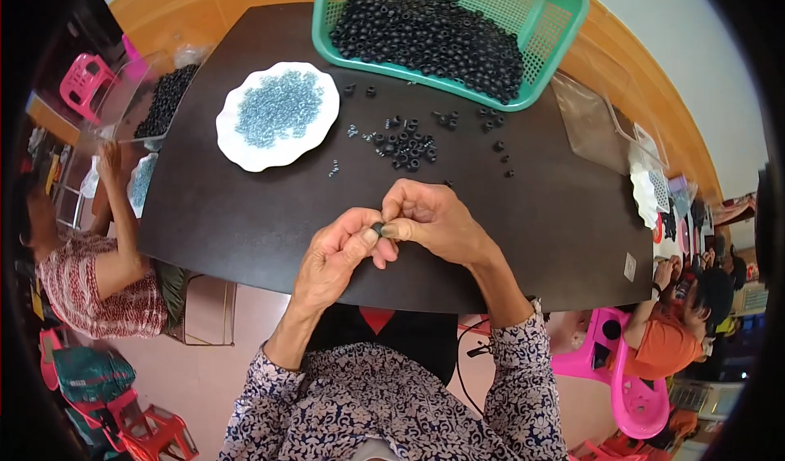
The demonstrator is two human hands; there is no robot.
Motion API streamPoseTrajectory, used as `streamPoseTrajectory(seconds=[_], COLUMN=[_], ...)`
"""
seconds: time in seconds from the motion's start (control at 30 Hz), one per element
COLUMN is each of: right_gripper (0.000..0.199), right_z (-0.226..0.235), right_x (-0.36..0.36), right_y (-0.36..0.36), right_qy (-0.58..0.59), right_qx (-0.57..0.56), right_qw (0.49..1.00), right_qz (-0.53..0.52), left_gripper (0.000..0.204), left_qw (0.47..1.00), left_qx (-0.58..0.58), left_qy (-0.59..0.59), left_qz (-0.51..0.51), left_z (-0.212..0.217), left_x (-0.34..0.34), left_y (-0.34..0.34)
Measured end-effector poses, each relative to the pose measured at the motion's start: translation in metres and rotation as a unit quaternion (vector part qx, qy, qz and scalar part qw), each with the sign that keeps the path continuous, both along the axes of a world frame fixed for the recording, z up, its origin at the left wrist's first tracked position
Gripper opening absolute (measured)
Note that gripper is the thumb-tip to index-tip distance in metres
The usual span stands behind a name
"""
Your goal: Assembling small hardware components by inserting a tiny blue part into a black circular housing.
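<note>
Over the near part of the dark table, my hands meet at their fingertips. My left hand (327, 257) pinches a small round black part (377, 228), mostly hidden by the fingers. From the other side, the thumb and forefinger of my right hand (437, 224) are closed on the same part; whether they also hold a tiny piece cannot be seen. Beyond the hands lies a loose pile of hollow black parts (406, 149) with some small silvery coils among them. A white wavy-edged plate (233, 145) at the left carries many such silvery coils (280, 109).
A green basket (450, 87) heaped with black parts stands at the table's far side. Single black parts (499, 145) lie scattered right of the pile. Co-workers sit at the left (98, 285) and right (662, 330). A pink plastic chair (638, 404) stands at lower right.
</note>
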State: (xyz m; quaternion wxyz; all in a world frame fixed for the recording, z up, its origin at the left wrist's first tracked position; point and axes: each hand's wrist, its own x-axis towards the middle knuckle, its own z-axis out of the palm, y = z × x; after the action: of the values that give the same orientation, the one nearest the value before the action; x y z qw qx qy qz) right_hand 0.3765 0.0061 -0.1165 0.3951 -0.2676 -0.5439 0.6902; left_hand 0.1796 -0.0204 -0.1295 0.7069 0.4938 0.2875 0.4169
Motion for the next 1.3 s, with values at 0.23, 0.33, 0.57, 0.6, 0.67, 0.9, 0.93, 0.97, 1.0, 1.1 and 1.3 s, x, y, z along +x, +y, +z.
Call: streamPoseTrajectory(seconds=[0.23, 0.33, 0.57, 0.6, 0.67, 0.9, 0.93, 0.97, 1.0, 1.1, 1.3], right_gripper=[0.005, 0.008, 0.005, 0.007, 0.008, 0.006, 0.005, 0.005, 0.006, 0.004, 0.006], right_z=[0.0, -0.008, 0.0, -0.001, -0.008, -0.012, -0.012, -0.01, -0.004, 0.005, 0.008], right_x=[0.008, 0.008, 0.001, 0.0, 0.001, -0.001, -0.004, -0.002, 0.0, 0.016, 0.066], right_y=[-0.002, -0.002, -0.008, -0.007, -0.006, -0.014, -0.016, -0.015, -0.016, -0.012, 0.056], right_qy=[-0.043, 0.008, 0.015, 0.028, 0.023, -0.043, -0.026, -0.027, -0.072, -0.156, -0.365], right_qx=[-0.024, -0.004, -0.042, -0.037, -0.022, 0.056, 0.043, 0.042, 0.052, 0.007, 0.273], right_qw=[0.998, 0.999, 0.997, 0.998, 0.999, 0.995, 0.995, 0.995, 0.99, 0.976, 0.808], right_qz=[-0.028, -0.048, -0.059, -0.032, -0.006, -0.07, -0.091, -0.09, -0.106, -0.153, -0.375], left_gripper=[0.028, 0.03, 0.03, 0.03, 0.029, 0.026, 0.026, 0.025, 0.023, 0.022, 0.021], left_qw=[0.989, 0.989, 0.99, 0.994, 0.997, 0.997, 0.997, 0.995, 0.994, 0.992, 0.99], left_qx=[-0.099, -0.092, -0.094, -0.085, -0.066, -0.066, -0.066, -0.076, -0.087, -0.09, -0.098], left_qy=[-0.105, -0.114, -0.103, -0.073, -0.031, -0.039, -0.039, -0.049, -0.059, -0.084, -0.097], left_qz=[-0.028, -0.037, -0.035, -0.012, 0.013, 0.019, 0.02, 0.03, 0.041, 0.039, 0.039], left_z=[0.007, 0.003, 0.002, 0.003, -0.001, -0.006, -0.006, -0.005, -0.005, -0.009, -0.006], left_x=[0.004, 0.002, 0.003, 0.003, 0.003, 0.008, 0.008, 0.008, 0.008, 0.007, 0.004], left_y=[0.001, 0.003, -0.001, -0.003, -0.004, -0.004, -0.005, -0.005, -0.005, -0.003, -0.005])
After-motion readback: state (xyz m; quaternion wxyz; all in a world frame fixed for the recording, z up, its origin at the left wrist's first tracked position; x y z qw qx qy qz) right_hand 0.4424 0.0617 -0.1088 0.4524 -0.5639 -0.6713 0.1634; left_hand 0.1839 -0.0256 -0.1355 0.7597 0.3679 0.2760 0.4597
